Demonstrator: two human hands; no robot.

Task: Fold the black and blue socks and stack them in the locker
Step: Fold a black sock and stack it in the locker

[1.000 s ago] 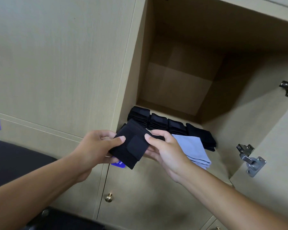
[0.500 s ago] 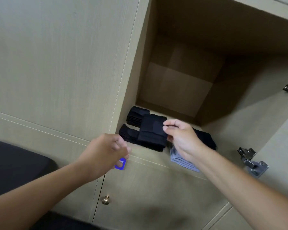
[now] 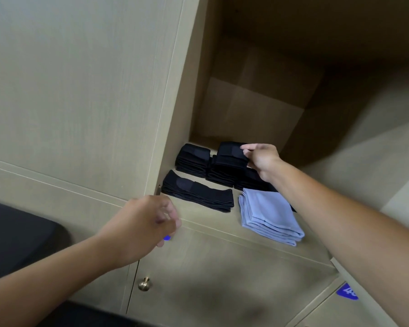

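An open wooden locker (image 3: 265,109) is filling the view, its floor carrying folded socks. The right hand (image 3: 261,159) is reaching inside, its grip pinching a folded black sock (image 3: 230,156) that is sitting on top of the middle black stack at the back. Another black stack (image 3: 193,159) is lying to its left. An unfolded black pair (image 3: 196,193) and a stack of blue socks (image 3: 269,214) are lying near the front edge. The left hand (image 3: 144,223) is hanging outside, fingers loosely curled, holding nothing. A brass knob (image 3: 143,283) is showing below.
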